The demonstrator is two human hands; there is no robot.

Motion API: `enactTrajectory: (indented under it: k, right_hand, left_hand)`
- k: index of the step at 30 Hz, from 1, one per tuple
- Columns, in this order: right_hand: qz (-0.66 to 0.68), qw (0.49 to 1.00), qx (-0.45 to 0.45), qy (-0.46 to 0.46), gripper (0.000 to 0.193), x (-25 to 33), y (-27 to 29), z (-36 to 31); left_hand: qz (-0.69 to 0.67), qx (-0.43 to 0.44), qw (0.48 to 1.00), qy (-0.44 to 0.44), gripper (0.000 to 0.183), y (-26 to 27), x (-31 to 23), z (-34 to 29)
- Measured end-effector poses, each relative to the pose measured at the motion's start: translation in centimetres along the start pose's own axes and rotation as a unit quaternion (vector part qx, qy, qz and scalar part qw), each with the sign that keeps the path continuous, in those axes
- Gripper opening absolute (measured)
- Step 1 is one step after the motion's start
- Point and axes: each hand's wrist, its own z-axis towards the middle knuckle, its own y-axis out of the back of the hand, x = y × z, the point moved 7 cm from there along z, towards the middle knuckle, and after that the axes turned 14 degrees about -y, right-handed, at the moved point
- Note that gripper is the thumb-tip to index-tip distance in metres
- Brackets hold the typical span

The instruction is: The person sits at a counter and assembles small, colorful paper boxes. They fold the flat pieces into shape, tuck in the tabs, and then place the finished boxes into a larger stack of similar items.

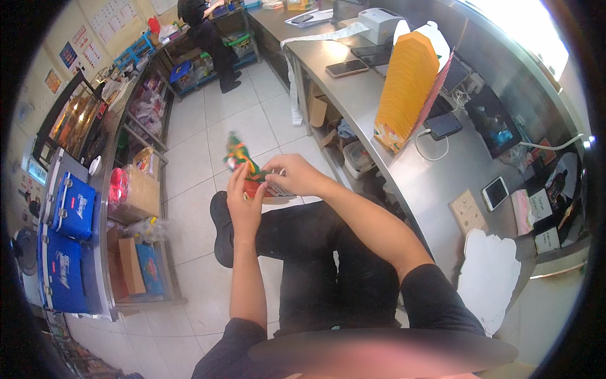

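Observation:
Above my bent knee, both hands work on a green, orange and red printed piece [242, 156], which looks like a thin card or paper carton. Its far end is smeared by motion, so its exact kind is unclear. My left hand [243, 201] grips the near side, fingers up and thumb against the edge. From the right, my right hand [295, 175] pinches the same piece with thumb and fingers close to my left thumb. Part of it is hidden behind my fingers.
A tall stack of nested yellow cartons [409, 85] stands on the steel counter [435, 205] at my right, among phones [495, 193] and cables. Blue cooler bags [63, 271] sit on the left bench. Another person [211, 41] stands far off.

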Motion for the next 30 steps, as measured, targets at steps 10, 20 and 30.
enactTrajectory:
  k: [10, 20, 30]
  right_hand:
    - [0.087, 0.99, -0.071, -0.09, 0.032, -0.8, 0.7, -0.5]
    - [-0.084, 0.993, -0.023, -0.078, 0.032, -0.9, -0.8, 0.0]
    - [-0.027, 0.995, 0.093, 0.021, 0.027, -0.3, -1.8, -0.2]
  left_hand:
    - [-0.131, -0.096, 0.98, 0.114, 0.012, 1.6, 3.6, -1.4]
    - [-0.136, -0.25, 0.94, 0.189, 0.055, 3.6, 6.4, -3.8]
    - [0.056, 0.06, 0.997, -0.003, 0.035, -0.7, 0.8, -2.8]
